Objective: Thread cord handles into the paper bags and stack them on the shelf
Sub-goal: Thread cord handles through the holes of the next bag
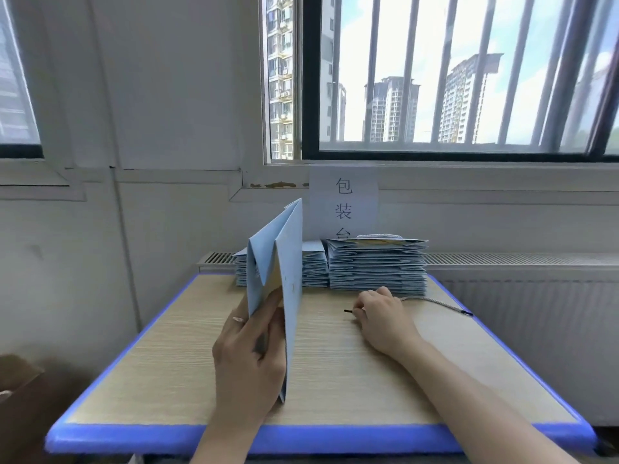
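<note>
1. At the packing table point(167, 346), my left hand point(248, 349) grips a folded blue paper bag point(284, 262) by its near lower end, thumb on one face and fingers curled behind. It stands the bag on edge so that both faces are clear of the wood and can be reached.
2. The bag stands upright, left of the table's centre, its lower edge touching the tabletop and its folds parted a little at the top. I cannot make out the handle holes from this angle.
3. My right hand point(378, 313) rests on the table near the bag, on its right, fingers curled round a grey cord point(432, 301) close to one end. The black tip point(348, 311) juts out toward the bag like a needle, which I take to be the reason for gripping so near the end.
4. The rest of the cord trails slack to the right across the wood, its far tip point(467, 313) lying near the table's blue edge, away from the bag.
5. Two piles of folded bags sit at the back against the wall, under a paper sign point(344, 202): a lower stack point(315, 269) behind the held bag and a taller stack point(378, 266) just beyond my right hand, both near at hand.
6. By my reading, this bag has no handle yet and the tip has not entered it. No shelf is in view.
</note>
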Motion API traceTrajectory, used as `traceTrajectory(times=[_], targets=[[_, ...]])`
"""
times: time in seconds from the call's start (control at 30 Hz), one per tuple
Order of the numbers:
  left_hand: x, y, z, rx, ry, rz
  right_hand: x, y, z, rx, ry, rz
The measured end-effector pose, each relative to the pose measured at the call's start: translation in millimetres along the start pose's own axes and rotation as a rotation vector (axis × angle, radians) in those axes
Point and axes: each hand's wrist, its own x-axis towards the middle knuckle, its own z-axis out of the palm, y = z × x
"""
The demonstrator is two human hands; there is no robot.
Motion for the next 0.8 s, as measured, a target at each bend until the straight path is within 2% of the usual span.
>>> traceTrajectory(times=[0.27,0.47,0.63,0.8], targets=[[1,-3,2,0.002,0.020,0.003,-9,-4,-3,0.207,0.082,-0.083],[1,0,3,-0.029,0.030,-0.025,-8,3,0,0.288,0.209,-0.113],[1,1,2,-0.038,0.021,-0.059,-8,4,0,0.364,0.210,-0.085],[1,-3,2,-0.056,0.010,-0.075,-15,-9,-13,0.545,0.235,-0.107]])
